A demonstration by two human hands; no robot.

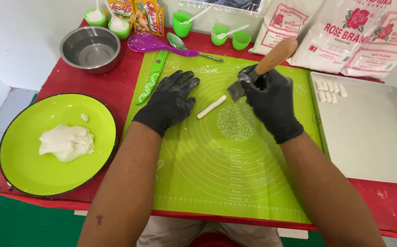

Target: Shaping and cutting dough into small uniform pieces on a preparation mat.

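The step in hand looks like portioning: a short white dough rope (211, 106) lies on the green silicone mat (217, 178) near the middle of the bench, ready to be cut into pieces. The right hand (269, 101), in a black glove, is clenched around the wooden handle of a dough scraper (262, 68), whose metal blade hangs just beside the right end of the rope, apparently not yet touching it. The left hand (171, 101), also gloved, lies flat and released on the mat just left of the rope, fingers spread, grasping nothing.

At the right edge of the bench a metal tray (372, 137) carries a short row of small cut dough pieces (329, 90) in its far left corner, so some cutting seems already done. At the left edge a green plate (29, 174) holds a lump of white dough (66, 142).

By my judgement the next move calls for the blade to come straight down across the rope near its right end, with the left hand steadying the rope so it does not roll, and the cuts matched in size to the pieces on the tray.
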